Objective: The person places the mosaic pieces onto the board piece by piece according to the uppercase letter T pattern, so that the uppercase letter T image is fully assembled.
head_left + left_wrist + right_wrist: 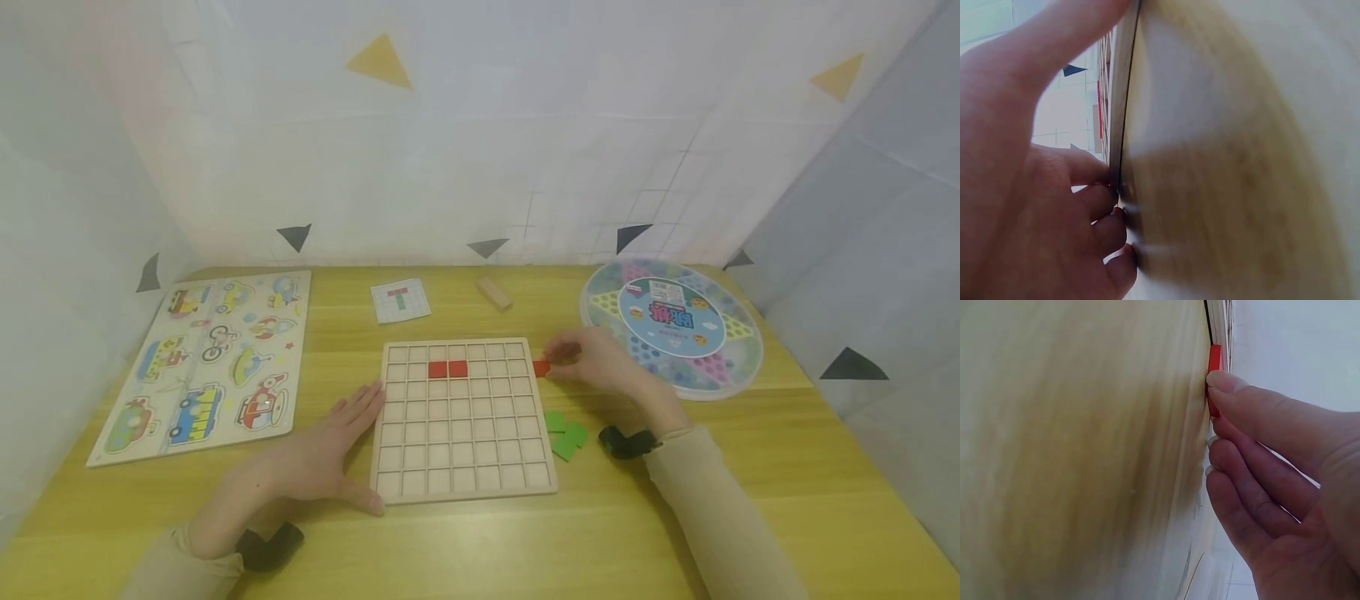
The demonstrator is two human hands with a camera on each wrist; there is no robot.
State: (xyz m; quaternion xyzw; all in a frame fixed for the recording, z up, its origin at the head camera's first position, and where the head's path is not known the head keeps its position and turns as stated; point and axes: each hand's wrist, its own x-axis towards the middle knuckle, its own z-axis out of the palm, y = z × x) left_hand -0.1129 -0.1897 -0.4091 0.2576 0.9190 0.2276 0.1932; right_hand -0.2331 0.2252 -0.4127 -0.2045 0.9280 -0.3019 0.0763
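Our right grip (592,360) pinches a red tile (541,368) at the right edge of the grid board (461,433), apparently a pick-up step calling next for a lift over its rim, while our left grip (318,458), spread wide, touches the board's left edge.

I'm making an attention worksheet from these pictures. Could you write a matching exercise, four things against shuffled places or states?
Things
1. Left hand
2. Right hand
3. Green pieces
4. Small card

Places or states
A. Beyond the far edge of the grid board
B. Pinching a red tile
C. On the table, just right of the grid board
D. Touching the grid board's left edge

Pairs: 1-D; 2-B; 3-C; 4-A
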